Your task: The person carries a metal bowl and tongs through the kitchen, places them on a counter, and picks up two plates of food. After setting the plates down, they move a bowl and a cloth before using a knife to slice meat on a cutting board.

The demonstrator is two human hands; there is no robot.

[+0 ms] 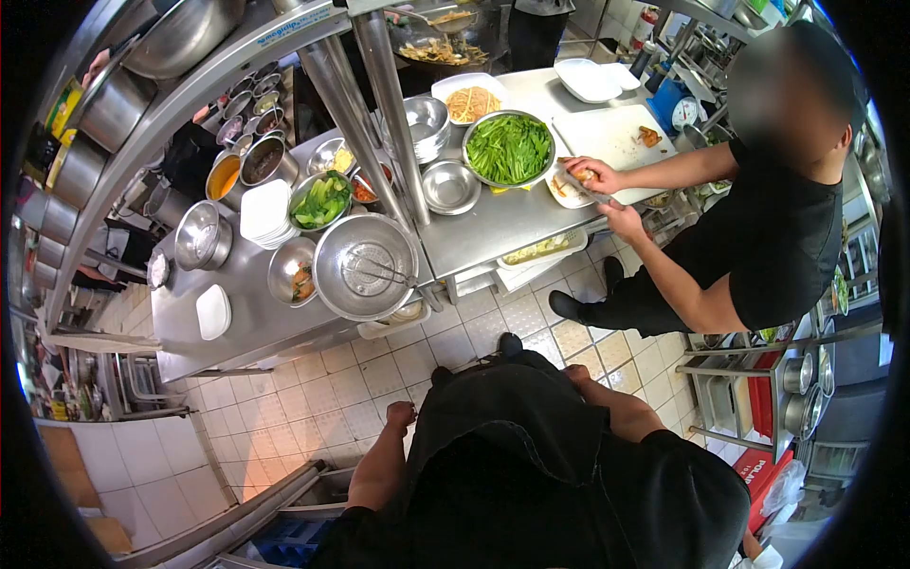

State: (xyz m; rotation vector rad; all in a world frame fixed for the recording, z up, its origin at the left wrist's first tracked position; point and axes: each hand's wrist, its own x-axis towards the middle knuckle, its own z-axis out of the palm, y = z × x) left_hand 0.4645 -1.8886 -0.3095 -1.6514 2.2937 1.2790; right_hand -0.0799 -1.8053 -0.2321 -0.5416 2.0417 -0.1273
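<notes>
My left hand [401, 413] hangs beside my black apron [512, 398] over the tiled floor, fingers curled in with nothing showing in them. At the apron's other side is my right hand [576, 375]; its fingers are mostly hidden. Neither hand touches the counter. Nearest ahead of me, a large steel bowl [365, 266] with a whisk-like wire tool [379, 272] in it stands at the counter's edge. To its left sits a smaller steel bowl [292, 272] with some orange and green food.
A co-worker in black at right holds food and a knife-like blade over a white dish [569, 190]. Cut greens fill a bowl [509, 149]. Stacked white plates [266, 214] stand on the steel counter [256, 313]. A metal rack [744, 379] stands at right.
</notes>
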